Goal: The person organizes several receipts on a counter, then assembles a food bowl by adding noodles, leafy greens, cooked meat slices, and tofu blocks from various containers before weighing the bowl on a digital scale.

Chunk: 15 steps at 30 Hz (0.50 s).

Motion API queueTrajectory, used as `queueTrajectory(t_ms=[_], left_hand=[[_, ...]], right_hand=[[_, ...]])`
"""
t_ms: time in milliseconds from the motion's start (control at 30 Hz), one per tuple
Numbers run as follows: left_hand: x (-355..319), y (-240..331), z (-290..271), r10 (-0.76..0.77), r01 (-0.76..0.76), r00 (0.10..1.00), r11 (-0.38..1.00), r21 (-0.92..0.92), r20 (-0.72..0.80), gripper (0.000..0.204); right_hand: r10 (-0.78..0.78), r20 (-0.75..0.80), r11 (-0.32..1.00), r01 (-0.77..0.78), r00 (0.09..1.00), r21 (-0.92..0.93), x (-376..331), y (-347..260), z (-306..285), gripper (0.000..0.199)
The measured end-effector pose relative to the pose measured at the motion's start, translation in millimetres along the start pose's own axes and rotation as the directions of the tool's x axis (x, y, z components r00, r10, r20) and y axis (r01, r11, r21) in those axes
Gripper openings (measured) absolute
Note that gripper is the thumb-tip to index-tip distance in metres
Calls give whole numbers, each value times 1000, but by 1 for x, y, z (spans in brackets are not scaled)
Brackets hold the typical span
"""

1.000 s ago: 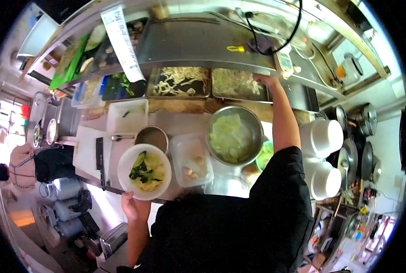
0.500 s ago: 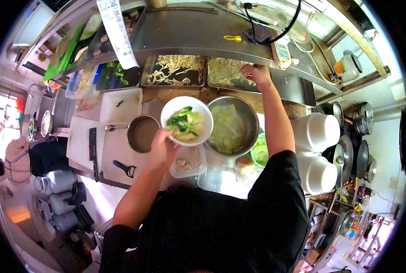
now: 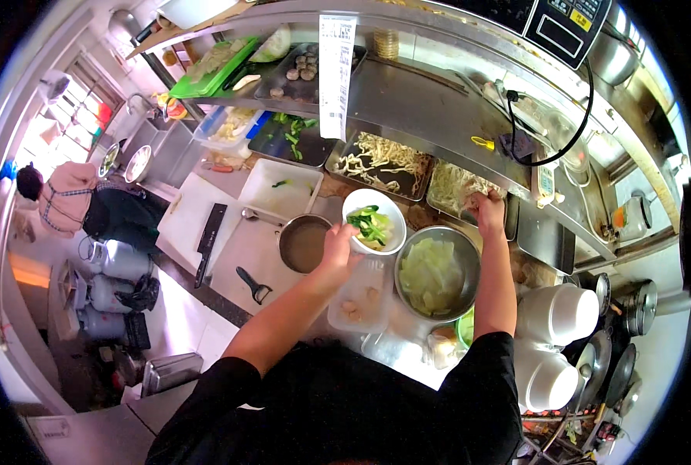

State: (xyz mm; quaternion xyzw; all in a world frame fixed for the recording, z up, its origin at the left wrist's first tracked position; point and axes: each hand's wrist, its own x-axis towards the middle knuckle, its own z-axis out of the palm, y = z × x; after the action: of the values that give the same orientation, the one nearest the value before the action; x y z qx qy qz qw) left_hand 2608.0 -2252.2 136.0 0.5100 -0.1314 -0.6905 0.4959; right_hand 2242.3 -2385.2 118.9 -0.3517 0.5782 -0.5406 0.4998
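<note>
My left hand (image 3: 339, 246) grips the near left rim of a white bowl (image 3: 399, 242), tilted slightly. Green leafy vegetables (image 3: 372, 226) and paler pieces lie in it. The bowl is held above the counter, between a small pot of brownish liquid (image 3: 301, 243) and a larger steel pot with pale green slices (image 3: 436, 275). My right hand (image 3: 486, 212) reaches to the right end of a metal tray (image 3: 432, 208) of thin pale strands (image 3: 455, 186). Its fingers are closed at the strands and seem to pinch some; the fingertips are partly hidden.
A tray of thicker noodles (image 3: 384, 161) adjoins on the left. Farther left are a white bin (image 3: 273, 194), a cleaver (image 3: 210, 242) and a peeler (image 3: 253, 284). A steel shelf (image 3: 423, 101) overhangs the trays, with a paper strip (image 3: 336, 77) hanging from it. Stacked white bowls (image 3: 555, 316) stand right.
The view has turned, so the whole counter appears farther right. My left hand still holds the bowl, and my right hand stays at the tray of thin strands.
</note>
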Motion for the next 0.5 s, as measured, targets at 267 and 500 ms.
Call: queueTrajectory(t_ms=[267,500], left_hand=[[7,-18,6,33,-30,996,998,-47,77,38],[-10,-16,7,-22,23,1000,998,-63,4,38]], right_hand=[[-85,-14,992,86,996,94,-48,-25,30,14],[-378,175,926,373,909,62,-153,-54,109,23]])
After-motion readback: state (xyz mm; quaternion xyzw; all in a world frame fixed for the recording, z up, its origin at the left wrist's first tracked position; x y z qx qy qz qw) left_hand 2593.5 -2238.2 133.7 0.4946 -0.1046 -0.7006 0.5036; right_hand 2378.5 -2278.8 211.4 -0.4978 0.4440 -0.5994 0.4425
